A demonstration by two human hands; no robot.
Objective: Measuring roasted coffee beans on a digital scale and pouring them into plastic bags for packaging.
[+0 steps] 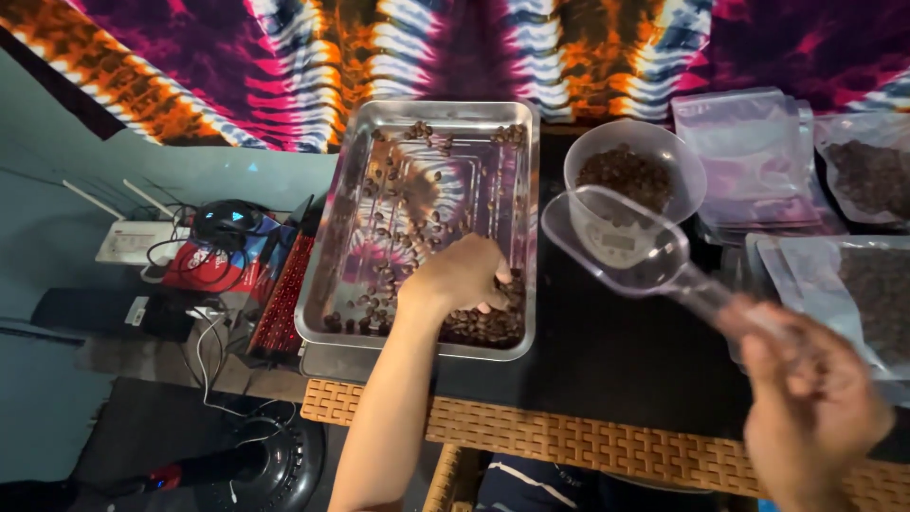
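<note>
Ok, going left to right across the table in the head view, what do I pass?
Metal tray with the left hand in its beans, then the clear scoop in front of the bean-filled cup, then the right hand on the scoop's handle, then the bean bags at the far right.

A small home packing corner, likely for coffee: a steel tray of beans, a bowl on a scale, and clear pouches crowd a wicker-edged table before a tie-dye cloth, beside a router and tangled cables.
</note>
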